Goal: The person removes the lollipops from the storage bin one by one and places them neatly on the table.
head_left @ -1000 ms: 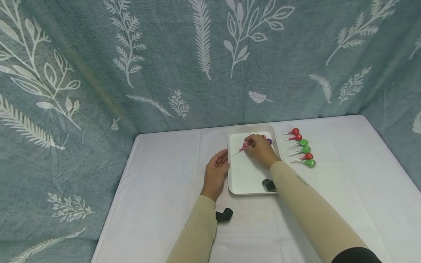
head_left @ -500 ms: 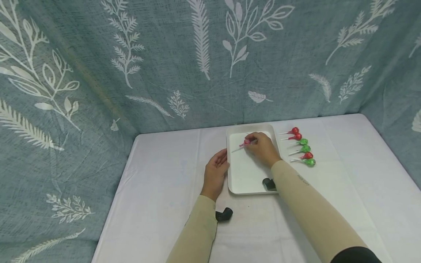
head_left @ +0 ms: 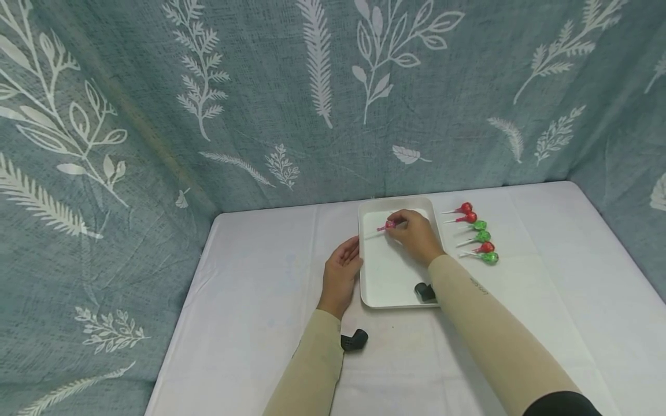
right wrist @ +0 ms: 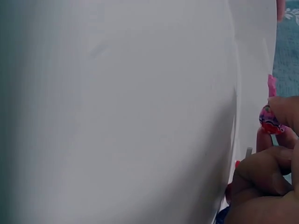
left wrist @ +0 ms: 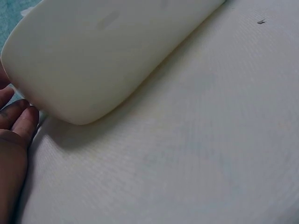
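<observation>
Inside the white tray (head_left: 390,283), toward its far end, my right hand (head_left: 414,232) pinches a pink-wrapped lollipop (head_left: 389,225) by its head between thumb and fingers. Its white stick points left toward the tray's side. The right wrist view shows the patterned pink and red wrapper (right wrist: 271,122) at the fingertips. Below that hand, a red lollipop (right wrist: 228,193) and a dark blue one (right wrist: 223,215) are mostly hidden. My left hand (head_left: 340,274) rests against the tray's left side with relaxed fingers; in the left wrist view its fingertips touch the tray wall (left wrist: 70,84).
Right of the tray, several red lollipops (head_left: 471,217) and green lollipops (head_left: 483,236) lie in a column on the white-covered table (head_left: 260,300), sticks pointing left. Black wrist devices (head_left: 355,340) sit on both forearms. A leaf-patterned curtain (head_left: 338,156) stands behind the table.
My right hand has shifted slightly away from me with the pink lollipop, and it now covers the red and purple lollipop heads seen beside it earlier. The left hand stays put.
</observation>
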Tool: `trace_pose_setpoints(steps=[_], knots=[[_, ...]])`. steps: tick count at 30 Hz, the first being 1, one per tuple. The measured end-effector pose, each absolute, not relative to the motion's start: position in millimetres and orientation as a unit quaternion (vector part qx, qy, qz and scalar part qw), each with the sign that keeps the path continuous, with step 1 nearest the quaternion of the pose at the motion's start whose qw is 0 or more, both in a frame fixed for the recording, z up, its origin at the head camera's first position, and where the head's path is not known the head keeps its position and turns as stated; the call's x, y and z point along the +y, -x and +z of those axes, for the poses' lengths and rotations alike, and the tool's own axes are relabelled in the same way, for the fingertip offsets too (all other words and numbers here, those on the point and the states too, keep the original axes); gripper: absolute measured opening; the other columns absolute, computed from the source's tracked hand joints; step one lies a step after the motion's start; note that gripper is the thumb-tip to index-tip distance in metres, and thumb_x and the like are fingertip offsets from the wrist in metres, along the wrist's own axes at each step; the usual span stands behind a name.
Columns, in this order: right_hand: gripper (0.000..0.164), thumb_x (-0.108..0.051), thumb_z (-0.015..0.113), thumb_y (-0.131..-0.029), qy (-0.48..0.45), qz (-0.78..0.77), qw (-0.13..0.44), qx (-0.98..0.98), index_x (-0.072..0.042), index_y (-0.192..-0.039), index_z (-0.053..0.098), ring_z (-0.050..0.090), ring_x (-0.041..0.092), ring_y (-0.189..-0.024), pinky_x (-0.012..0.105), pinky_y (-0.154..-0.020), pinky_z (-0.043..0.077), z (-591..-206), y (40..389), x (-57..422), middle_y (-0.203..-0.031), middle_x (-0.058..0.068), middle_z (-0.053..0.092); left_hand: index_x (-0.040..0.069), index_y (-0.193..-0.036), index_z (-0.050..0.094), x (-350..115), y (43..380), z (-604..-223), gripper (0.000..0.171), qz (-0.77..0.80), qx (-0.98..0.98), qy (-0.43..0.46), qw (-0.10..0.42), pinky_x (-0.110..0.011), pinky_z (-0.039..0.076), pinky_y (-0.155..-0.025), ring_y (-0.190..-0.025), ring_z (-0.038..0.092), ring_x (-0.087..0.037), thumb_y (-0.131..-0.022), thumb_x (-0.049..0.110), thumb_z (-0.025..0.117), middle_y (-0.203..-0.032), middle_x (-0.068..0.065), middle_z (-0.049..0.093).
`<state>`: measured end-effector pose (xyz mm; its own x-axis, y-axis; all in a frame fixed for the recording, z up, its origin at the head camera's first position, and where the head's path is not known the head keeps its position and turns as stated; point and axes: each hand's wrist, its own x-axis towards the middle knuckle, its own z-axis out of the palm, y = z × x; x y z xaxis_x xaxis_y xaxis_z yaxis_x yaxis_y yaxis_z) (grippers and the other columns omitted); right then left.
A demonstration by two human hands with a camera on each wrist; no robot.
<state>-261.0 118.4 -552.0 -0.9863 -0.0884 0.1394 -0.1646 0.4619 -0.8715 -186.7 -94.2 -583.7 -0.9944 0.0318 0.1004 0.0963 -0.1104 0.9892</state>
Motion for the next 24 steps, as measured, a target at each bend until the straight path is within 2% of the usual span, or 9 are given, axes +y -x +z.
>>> trace_pose_setpoints(steps=[4, 10, 16, 19, 24], knots=[[0.023, -0.006, 0.081, -0.096, -0.077, 0.514, 0.041, -0.853, 0.002, -0.117, 0.076, 0.060, 0.029, -0.102, 0.042, -0.093, 0.051, -551.3, 260.0, 117.4, -0.115, 0.016, 0.070, 0.001, -0.153, 0.058, -94.6, 186.4, -583.5, 0.048, -0.740, -0.671, 0.043, 0.020, -0.029, 0.050, -0.114, -0.140, 0.059, -0.022, -0.105, -0.003, 0.060, -0.150, -0.011, 0.063], [0.021, -0.008, 0.081, -0.096, -0.095, 0.496, 0.042, -0.862, 0.000, -0.114, 0.075, 0.062, 0.031, -0.113, 0.047, -0.107, 0.049, -550.7, 258.5, 116.8, -0.113, 0.014, 0.071, 0.002, -0.153, 0.059, -95.4, 186.3, -584.3, 0.048, -0.743, -0.668, 0.039, 0.015, -0.029, 0.050, -0.114, -0.140, 0.059, -0.023, -0.105, -0.003, 0.060, -0.150, -0.012, 0.064], [0.020, -0.010, 0.083, -0.096, -0.089, 0.494, 0.043, -0.864, -0.001, -0.112, 0.076, 0.064, 0.031, -0.111, 0.047, -0.106, 0.051, -549.1, 258.5, 116.3, -0.112, 0.013, 0.073, 0.004, -0.152, 0.060, -95.4, 187.4, -583.7, 0.048, -0.741, -0.670, 0.037, 0.013, -0.028, 0.050, -0.114, -0.140, 0.059, -0.022, -0.105, -0.003, 0.060, -0.150, -0.010, 0.064], [0.021, -0.011, 0.081, -0.097, -0.077, 0.504, 0.044, -0.859, -0.002, -0.115, 0.076, 0.064, 0.029, -0.108, 0.042, -0.100, 0.053, -548.3, 258.3, 115.2, -0.115, 0.013, 0.072, 0.003, -0.153, 0.059, -95.4, 187.8, -584.0, 0.048, -0.740, -0.671, 0.038, 0.013, -0.029, 0.050, -0.114, -0.140, 0.059, -0.022, -0.105, -0.002, 0.060, -0.150, -0.010, 0.064], [0.022, -0.007, 0.078, -0.099, -0.066, 0.538, 0.040, -0.839, 0.002, -0.117, 0.073, 0.069, 0.028, -0.101, 0.026, -0.078, 0.060, -547.4, 258.4, 113.3, -0.118, 0.016, 0.069, 0.002, -0.153, 0.059, -95.0, 188.4, -584.1, 0.048, -0.740, -0.671, 0.038, 0.014, -0.029, 0.051, -0.113, -0.140, 0.059, -0.022, -0.105, -0.002, 0.060, -0.150, -0.011, 0.064]])
